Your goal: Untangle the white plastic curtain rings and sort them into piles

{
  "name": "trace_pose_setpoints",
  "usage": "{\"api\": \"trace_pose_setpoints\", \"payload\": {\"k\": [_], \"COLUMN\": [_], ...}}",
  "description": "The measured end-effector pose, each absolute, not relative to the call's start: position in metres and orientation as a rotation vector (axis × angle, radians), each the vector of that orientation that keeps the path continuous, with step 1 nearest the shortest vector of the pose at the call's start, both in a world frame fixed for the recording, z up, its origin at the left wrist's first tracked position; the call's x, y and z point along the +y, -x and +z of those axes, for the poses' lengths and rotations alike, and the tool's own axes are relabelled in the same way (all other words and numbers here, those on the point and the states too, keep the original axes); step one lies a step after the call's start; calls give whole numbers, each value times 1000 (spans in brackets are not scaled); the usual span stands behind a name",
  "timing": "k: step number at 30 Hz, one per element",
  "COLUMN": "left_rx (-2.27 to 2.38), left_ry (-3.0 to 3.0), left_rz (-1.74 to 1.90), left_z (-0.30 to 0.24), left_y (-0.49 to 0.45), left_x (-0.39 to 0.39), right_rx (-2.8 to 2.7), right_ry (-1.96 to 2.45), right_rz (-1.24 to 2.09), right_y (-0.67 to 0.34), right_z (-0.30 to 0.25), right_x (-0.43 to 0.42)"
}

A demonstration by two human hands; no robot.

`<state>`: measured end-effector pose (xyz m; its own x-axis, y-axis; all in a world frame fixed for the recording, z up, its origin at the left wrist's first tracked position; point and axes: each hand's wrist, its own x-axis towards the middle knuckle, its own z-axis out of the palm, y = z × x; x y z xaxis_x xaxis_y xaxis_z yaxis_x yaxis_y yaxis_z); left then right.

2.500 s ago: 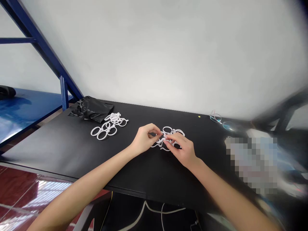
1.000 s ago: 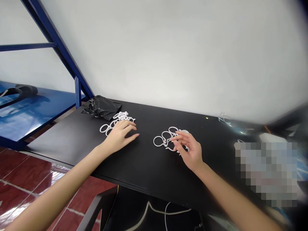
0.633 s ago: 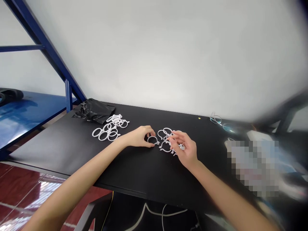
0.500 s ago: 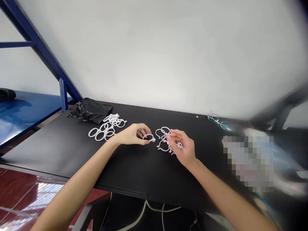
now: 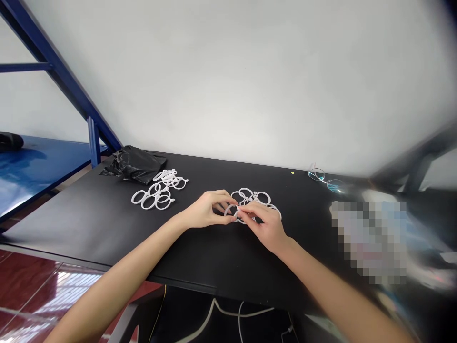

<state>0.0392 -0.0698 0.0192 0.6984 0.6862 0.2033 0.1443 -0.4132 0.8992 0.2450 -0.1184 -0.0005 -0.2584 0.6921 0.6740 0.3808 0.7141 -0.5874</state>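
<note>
A white plastic ring (image 5: 228, 208) with a small clasp is held between the thumb and fingers of my left hand (image 5: 209, 209). My right hand (image 5: 266, 223) meets it from the right, thumb and fingertips pinched at the ring's clasp end. Behind and partly under the right hand lies a pile of similar white rings (image 5: 264, 196), some of them hidden by the fingers. Farther left, another group of white rings (image 5: 148, 202) rests on the black table (image 5: 200, 257), their loops overlapping.
A crumpled black plastic bag (image 5: 137, 164) lies behind the left group of rings. Eyeglasses (image 5: 325, 181) sit at the back right near the wall. Right of my forearm is a blurred, pixelated item (image 5: 369, 243). Pale cables (image 5: 243, 314) hang below the table's front edge.
My left hand has moved right and slightly nearer with its ring. My right hand has shifted left from the pile, and both hands now meet at the ring's clasp.
</note>
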Motion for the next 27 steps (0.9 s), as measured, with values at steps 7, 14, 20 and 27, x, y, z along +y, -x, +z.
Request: {"api": "trace_pose_setpoints", "payload": {"k": [7, 14, 20, 27], "left_rx": [652, 651, 668, 1116], "left_ry": [-2034, -2032, -2106, -2319], "left_rz": [733, 729, 698, 824], "left_z": [18, 15, 19, 31], "left_y": [-38, -38, -37, 21], "left_x": [-70, -69, -70, -68], "right_rx": [-1852, -1851, -1816, -1722], "right_ry": [838, 837, 881, 929], "right_rz": [451, 461, 547, 651], "right_y": [-245, -247, -247, -248], "right_z": [2, 0, 2, 2], "right_x": [-116, -114, -115, -117]}}
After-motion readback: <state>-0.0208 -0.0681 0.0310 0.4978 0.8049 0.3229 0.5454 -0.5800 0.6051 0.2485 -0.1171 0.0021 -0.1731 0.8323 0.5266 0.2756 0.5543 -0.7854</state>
